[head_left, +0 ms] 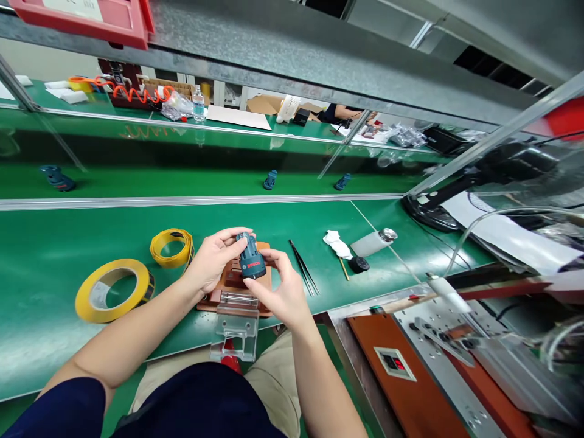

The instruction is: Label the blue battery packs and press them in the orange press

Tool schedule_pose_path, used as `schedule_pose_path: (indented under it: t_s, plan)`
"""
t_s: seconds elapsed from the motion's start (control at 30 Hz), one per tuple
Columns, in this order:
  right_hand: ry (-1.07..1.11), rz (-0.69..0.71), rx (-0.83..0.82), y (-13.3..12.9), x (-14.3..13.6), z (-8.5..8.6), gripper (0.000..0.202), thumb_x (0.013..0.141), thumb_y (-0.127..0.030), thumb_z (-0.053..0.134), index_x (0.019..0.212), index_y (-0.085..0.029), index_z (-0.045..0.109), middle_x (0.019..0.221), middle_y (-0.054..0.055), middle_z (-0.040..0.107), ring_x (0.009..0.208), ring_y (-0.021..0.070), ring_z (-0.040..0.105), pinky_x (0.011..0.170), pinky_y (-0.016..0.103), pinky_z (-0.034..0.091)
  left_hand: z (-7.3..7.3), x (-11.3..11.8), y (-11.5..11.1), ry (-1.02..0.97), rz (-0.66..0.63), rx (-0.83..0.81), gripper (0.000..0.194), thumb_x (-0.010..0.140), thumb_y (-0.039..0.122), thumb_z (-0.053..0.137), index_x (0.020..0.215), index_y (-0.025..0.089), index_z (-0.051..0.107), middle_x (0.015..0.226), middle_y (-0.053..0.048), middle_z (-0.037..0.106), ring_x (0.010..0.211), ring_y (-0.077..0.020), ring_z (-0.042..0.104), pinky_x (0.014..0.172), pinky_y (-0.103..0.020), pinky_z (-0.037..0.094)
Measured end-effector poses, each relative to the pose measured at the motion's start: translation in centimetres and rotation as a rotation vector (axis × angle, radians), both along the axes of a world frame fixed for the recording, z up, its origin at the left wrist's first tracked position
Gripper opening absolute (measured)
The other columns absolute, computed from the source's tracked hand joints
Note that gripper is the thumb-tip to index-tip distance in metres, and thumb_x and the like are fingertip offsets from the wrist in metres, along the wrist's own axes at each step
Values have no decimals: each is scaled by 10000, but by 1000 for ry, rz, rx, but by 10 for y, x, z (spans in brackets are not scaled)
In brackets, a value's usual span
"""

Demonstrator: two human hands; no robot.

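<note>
A small dark blue Bosch-labelled housing [252,260] is held between both hands, tilted, with its lettering facing the camera. My left hand [215,260] grips its upper part with thumb and fingers. Around the lower right side close the fingertips of my right hand [281,288]. Beneath the hands lies an orange-brown fixture [265,293] with a clear plastic bracket [237,328] at its front. Black tweezers [303,266] rest on the green bench [228,218] just right of the fixture.
Yellow tape rolls [86,296] lie left. To the right are a white bottle [368,244], black cap [359,264] and swab [337,244]. Dark blue parts [270,180] stand behind a metal rail. A machine [410,377] is at front right; a shelf [274,55] spans overhead.
</note>
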State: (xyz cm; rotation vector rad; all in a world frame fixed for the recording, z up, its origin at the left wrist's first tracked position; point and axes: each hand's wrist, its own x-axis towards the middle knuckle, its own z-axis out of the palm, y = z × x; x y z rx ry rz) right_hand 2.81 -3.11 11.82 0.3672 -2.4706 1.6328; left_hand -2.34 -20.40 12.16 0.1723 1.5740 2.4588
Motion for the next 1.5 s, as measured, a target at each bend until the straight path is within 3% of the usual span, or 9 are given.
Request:
schedule_pose_path:
  t_s: [0.1,0.2,0.43,0.63,0.8,1.0,1.17,1.3,1.5]
  plan:
    - [-223,97,-286,-1,1,-4,374,881,-484,679,1126,-227,560,999,48,675,781,171,654,698,307,544,7,6,9,47,39,45,406,782,370,836,1114,160,732,1171,-119,731,1043,-223,687,931,-322,551]
    - [-430,118,-542,-9,1,-11,362,880,-552,662,960,-232,511,715,-52,532,484,66,432,421,171,303,10,8,12,40,21,70,397,769,354,849,1094,153,741,1158,-125,736,1013,-222,697,913,-319,551]
    - [-440,-18,-749,-27,2,-12,436,864,-622,653,859,-227,469,699,-59,447,494,51,302,404,133,184,7,5,10,-14,-63,125,395,768,351,850,1098,166,741,1130,-117,745,1008,-231,704,894,-326,552]
    - [-761,224,-1000,-33,2,1,576,789,-744,654,987,-217,531,591,-60,448,437,51,219,378,137,87,-1,5,15,127,55,-36,326,843,431,742,1070,198,718,938,-46,716,855,-178,647,754,-265,521]
    - [-739,133,-834,-43,13,-8,614,825,-793,577,979,-199,553,636,2,542,471,77,336,382,158,183,6,8,14,227,208,-315,292,868,450,650,745,187,617,720,22,573,686,-136,521,645,-237,422]
    - [-565,2,-563,-44,20,-20,511,931,-742,456,957,-239,544,644,-7,435,467,110,308,404,242,222,17,9,11,343,263,-634,272,913,372,552,704,200,532,704,22,535,705,-153,498,683,-273,374]
    - [-563,31,-470,-44,16,-21,558,954,-700,442,1274,-251,532,628,-21,400,437,128,309,392,264,236,14,8,9,432,267,-835,237,919,330,531,715,210,524,782,1,569,754,-173,521,729,-292,378]
    - [-478,64,-425,-40,12,-20,535,966,-636,488,1352,-267,494,765,0,513,465,116,398,420,263,355,9,5,8,516,280,-760,223,933,332,532,749,208,557,803,-1,581,784,-170,542,762,-284,407]
    - [-380,111,-434,-30,14,-14,446,900,-467,674,1274,-269,532,1099,47,624,867,188,636,799,339,559,7,-3,9,300,168,-408,284,915,464,589,849,192,640,809,8,611,759,-154,554,700,-241,454]
